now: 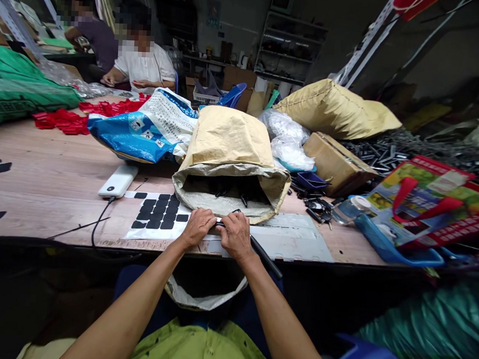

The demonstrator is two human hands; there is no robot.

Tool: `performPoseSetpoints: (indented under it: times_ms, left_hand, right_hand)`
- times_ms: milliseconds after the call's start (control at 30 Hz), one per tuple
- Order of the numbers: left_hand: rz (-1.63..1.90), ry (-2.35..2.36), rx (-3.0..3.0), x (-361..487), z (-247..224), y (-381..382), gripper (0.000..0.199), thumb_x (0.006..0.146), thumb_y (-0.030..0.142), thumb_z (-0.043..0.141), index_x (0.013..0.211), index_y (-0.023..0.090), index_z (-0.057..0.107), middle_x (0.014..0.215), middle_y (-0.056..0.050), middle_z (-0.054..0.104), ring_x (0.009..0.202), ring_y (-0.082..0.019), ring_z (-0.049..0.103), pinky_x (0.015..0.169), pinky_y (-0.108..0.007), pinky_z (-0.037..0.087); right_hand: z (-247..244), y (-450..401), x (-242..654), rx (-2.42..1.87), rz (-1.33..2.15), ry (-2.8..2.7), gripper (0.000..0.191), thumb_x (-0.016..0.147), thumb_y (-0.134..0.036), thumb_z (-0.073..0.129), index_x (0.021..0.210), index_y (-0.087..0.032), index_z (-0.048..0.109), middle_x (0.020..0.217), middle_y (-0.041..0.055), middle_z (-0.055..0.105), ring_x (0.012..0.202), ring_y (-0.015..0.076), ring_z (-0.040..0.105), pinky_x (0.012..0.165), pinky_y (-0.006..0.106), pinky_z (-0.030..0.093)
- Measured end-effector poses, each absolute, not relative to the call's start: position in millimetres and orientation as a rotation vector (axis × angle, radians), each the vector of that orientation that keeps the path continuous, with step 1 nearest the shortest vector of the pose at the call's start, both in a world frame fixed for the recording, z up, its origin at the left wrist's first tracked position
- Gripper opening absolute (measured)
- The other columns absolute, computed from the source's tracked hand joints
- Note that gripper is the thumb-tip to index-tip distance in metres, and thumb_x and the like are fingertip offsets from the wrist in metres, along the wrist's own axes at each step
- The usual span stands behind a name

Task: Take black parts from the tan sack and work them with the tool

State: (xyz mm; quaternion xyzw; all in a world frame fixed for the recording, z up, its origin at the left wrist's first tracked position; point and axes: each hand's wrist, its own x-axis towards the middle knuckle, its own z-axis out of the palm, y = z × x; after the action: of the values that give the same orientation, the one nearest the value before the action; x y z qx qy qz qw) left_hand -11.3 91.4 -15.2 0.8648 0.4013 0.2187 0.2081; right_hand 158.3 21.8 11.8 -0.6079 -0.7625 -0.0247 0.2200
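Observation:
My left hand (200,226) and my right hand (236,233) meet at the table's front edge, just before the open mouth of a tan woven sack (233,139). Both have their fingers closed on a slim black part (220,223), mostly covered by the fingers. A thick black tube (266,256) slants out from beneath my right wrist past the edge; whether it joins that part I cannot tell. Dark pieces (242,200) lie inside the sack. Left of my hands is a white sheet of black rounded stickers (156,212). Below, on my lap, another sack (206,301) gapes open.
A white power bank (118,180) with a cable sits left. Behind are a blue-white bag (146,128) and red pieces (67,121). To the right stand a wooden box (337,162), a jar (351,208) and a blue tray (395,250). Two people (143,64) sit at the far left.

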Motion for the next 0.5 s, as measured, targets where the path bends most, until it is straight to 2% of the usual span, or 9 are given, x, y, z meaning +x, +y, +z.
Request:
performPoseSetpoints:
  times_ms: [100,233,367,500]
  left_hand:
    - [0.589,1.13,2.426,-11.4,-15.8,90.7,0.038,0.104,0.036,0.037,0.084,0.023,0.065,0.093,-0.002,0.065,0.094,-0.02,0.051,0.087,-0.038,0.033]
    - [0.58,1.134,2.434,-10.8,-15.0,90.9,0.041,0.104,0.038,0.037,0.082,0.022,0.067,0.09,-0.002,0.065,0.092,-0.02,0.052,0.089,-0.038,0.034]
    - [0.621,1.129,2.416,-8.7,-8.0,88.8,0.037,0.102,0.04,0.042,0.082,0.021,0.068,0.088,-0.003,0.066,0.092,-0.02,0.054,0.091,-0.039,0.035]
    - [0.698,1.055,2.354,-13.1,2.3,61.9,0.028,0.098,0.043,0.05,0.097,0.022,0.07,0.096,-0.005,0.07,0.096,-0.023,0.057,0.091,-0.039,0.04]
  right_hand:
    - [18.5,17.5,168.5,-1.677,-0.075,-2.103,0.016,0.092,-0.035,0.064,0.104,-0.025,0.067,0.107,0.0039,0.062,0.109,0.0225,0.046,0.092,0.036,0.03]
    - [16.9,13.9,182.5,-1.785,-0.111,-1.892,0.042,0.089,-0.039,0.065,0.128,-0.025,0.059,0.119,0.0065,0.057,0.11,0.0234,0.046,0.092,0.034,0.032]
    - [5.2,17.5,181.8,-2.004,-0.162,-1.761,0.026,0.091,-0.037,0.062,0.109,-0.019,0.061,0.106,0.0079,0.058,0.101,0.0244,0.047,0.086,0.034,0.033]
    - [-1.9,23.0,173.0,-2.113,-0.287,-1.817,0.016,0.093,-0.03,0.058,0.102,-0.018,0.057,0.102,0.0085,0.057,0.096,0.0241,0.047,0.083,0.035,0.033]
